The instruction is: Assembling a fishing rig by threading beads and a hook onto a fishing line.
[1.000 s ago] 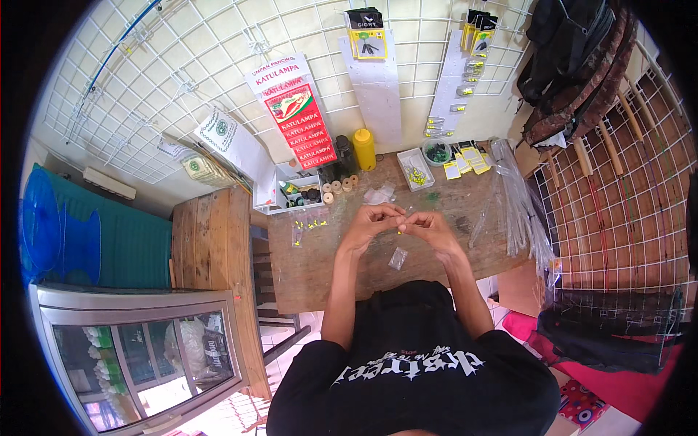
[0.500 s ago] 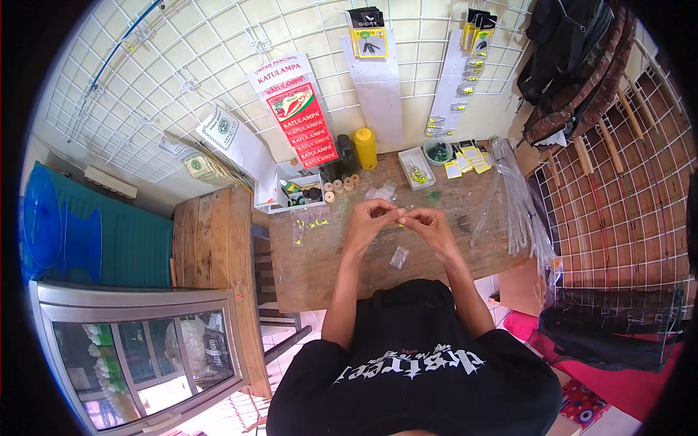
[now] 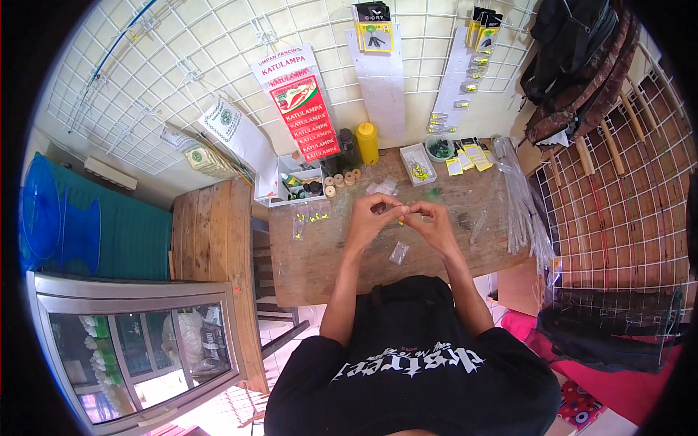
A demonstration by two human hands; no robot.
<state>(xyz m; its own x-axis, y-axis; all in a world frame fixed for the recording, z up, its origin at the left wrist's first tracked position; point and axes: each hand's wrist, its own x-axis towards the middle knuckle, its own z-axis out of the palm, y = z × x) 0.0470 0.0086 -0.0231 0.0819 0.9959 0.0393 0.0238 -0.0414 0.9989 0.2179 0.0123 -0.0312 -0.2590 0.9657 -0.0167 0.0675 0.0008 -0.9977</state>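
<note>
Above the wooden table [image 3: 327,265] my left hand [image 3: 369,218] and my right hand [image 3: 435,224] meet, thumbs and index fingertips pinched together. A tiny yellow piece [image 3: 400,223] shows just under the fingertips; whether it is held or hangs from something is too small to tell. Whatever sits between the fingers is hidden. Nearer to me lies a small clear plastic bag [image 3: 398,252]. Just beyond my left hand are more clear plastic bags [image 3: 384,187]. Small yellow-green pieces [image 3: 313,216] in clear plastic lie farther left.
Along the back stand a white divided box [image 3: 273,198] with bottles, wooden rings [image 3: 342,182], a yellow bottle [image 3: 368,145], a white tray [image 3: 429,178] of yellow-green pieces and a round tub [image 3: 440,149]. Long clear plastic sleeves [image 3: 516,196] cover the right end. A glass-fronted cabinet [image 3: 138,356] is at left.
Both hands stay pinched together in nearly the same spot, with slight finger movement. The whole view has shifted a little; nothing on the table has visibly been moved.
</note>
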